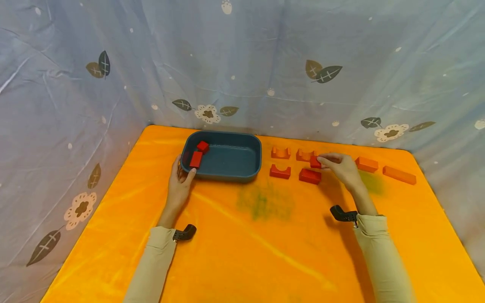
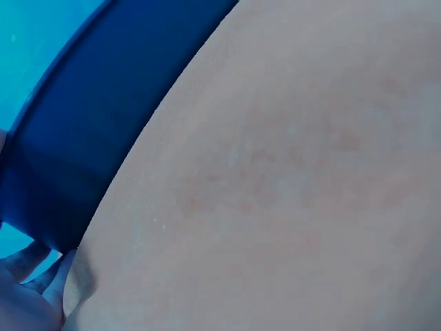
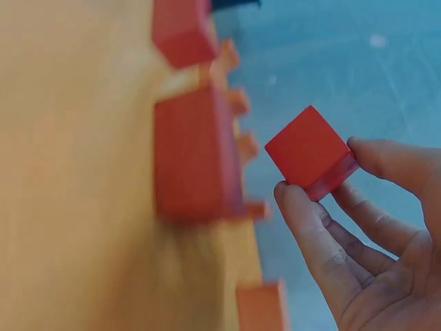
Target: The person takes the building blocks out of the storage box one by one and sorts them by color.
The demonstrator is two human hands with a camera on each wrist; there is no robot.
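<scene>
In the head view my right hand (image 1: 344,169) pinches a red cube (image 1: 315,162) between thumb and fingertips, above the table. The right wrist view shows the cube (image 3: 307,147) tilted, clear of the blurred blocks behind. My left hand (image 1: 178,187) holds the near left corner of a dark blue rectangular tray (image 1: 227,177), thumb at the front and fingers around the left side. Inside the tray's left end lie a red rectangular block (image 1: 195,160) and a smaller red block (image 1: 203,146). The left wrist view catches only the tray's wall (image 2: 76,124) and some fingers (image 2: 27,300).
Right of the tray sit arched blocks, two orange (image 1: 281,153) and one red (image 1: 280,171), beside a red rectangular block (image 1: 310,176). Farther right are an orange block (image 1: 366,164) and a long orange bar (image 1: 399,175). Patterned cloth (image 1: 265,63) hangs behind the yellow table (image 1: 246,252).
</scene>
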